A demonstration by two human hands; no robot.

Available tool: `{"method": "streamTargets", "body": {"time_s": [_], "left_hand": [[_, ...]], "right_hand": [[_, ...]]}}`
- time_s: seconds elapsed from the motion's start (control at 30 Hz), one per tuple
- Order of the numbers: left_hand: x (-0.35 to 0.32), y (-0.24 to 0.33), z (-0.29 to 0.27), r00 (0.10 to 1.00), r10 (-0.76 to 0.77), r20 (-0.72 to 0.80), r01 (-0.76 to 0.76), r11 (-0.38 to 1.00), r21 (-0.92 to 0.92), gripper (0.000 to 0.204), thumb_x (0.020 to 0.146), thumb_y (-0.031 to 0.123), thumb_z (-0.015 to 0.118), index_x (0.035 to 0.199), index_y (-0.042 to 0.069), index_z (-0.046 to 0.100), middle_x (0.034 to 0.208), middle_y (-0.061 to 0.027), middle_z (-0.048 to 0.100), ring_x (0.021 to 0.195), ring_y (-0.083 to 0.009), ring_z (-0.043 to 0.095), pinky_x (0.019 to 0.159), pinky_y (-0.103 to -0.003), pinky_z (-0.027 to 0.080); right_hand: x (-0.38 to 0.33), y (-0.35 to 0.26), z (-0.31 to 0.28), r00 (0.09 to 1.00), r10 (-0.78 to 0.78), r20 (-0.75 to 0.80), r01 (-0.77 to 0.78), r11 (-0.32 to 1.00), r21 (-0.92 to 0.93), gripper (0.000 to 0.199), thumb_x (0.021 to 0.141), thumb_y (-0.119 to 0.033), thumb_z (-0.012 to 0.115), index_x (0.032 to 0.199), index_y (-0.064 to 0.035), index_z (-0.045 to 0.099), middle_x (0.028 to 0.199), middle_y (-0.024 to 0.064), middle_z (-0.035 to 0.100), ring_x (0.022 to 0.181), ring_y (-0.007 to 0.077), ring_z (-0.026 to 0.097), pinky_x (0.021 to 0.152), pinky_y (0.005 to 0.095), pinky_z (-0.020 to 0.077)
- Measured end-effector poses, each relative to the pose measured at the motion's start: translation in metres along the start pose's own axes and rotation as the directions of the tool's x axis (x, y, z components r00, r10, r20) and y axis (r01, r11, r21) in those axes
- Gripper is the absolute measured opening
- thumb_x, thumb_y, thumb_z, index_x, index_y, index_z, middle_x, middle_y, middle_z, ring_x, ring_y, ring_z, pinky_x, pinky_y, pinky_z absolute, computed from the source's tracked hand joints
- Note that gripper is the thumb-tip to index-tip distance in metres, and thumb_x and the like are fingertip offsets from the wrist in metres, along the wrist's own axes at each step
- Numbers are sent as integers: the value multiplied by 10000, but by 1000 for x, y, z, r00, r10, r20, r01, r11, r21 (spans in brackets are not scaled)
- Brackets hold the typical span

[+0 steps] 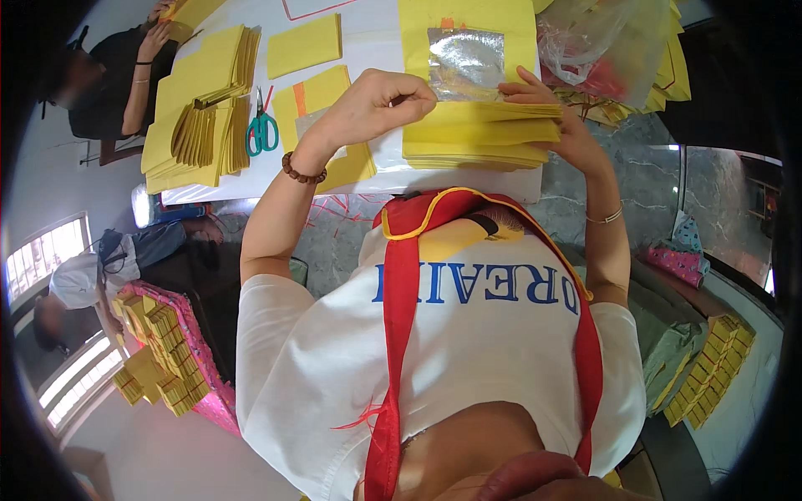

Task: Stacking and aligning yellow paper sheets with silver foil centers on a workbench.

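A thick stack of yellow paper sheets (476, 150) lies folded at the table's near edge, below a larger yellow sheet that carries a silver foil square (468, 60). My left hand (391, 98) is closed in a pinch at the foil's lower left corner; what its fingertips hold, if anything, is hidden. At the stack's right end is my right hand (561, 125), its fingers stretched apart over the foil's lower right edge. The stack's edge hides part of that palm.
Green-handled scissors (262, 134) lie on the white table (388, 159), between fanned yellow paper bundles (205, 125) and flat yellow sheets (305, 46). A clear plastic bag (593, 50) stands at the right. One person (109, 83) works at the far left; another (92, 271) sits by bundled yellow stacks (167, 342).
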State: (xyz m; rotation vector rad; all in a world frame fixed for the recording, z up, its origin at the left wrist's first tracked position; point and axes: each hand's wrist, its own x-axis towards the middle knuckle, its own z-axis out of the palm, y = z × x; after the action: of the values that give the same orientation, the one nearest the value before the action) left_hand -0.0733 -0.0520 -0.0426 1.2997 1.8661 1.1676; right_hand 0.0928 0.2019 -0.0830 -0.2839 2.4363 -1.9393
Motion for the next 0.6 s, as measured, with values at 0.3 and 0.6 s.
{"method": "streamTargets", "body": {"time_s": [0.3, 0.6], "left_hand": [[-1, 4, -4, 997, -45, 70, 43, 999, 27, 146, 863, 117, 561, 882, -19, 613, 696, -2, 552, 652, -52, 470, 580, -211, 391], [-2, 4, -4, 998, -4, 70, 1, 999, 42, 155, 855, 106, 552, 904, -24, 620, 696, -24, 563, 645, -67, 486, 580, -215, 398]], "right_hand": [[2, 0, 1, 998, -53, -14, 52, 995, -89, 469, 733, -41, 662, 1186, -110, 563, 1330, 64, 467, 1368, 263, 189, 1082, 402, 232], [2, -2, 3, 998, -54, -22, 52, 995, -81, 474, 729, -50, 669, 1187, -103, 559, 1320, 75, 477, 1368, 274, 186, 1083, 408, 227]]}}
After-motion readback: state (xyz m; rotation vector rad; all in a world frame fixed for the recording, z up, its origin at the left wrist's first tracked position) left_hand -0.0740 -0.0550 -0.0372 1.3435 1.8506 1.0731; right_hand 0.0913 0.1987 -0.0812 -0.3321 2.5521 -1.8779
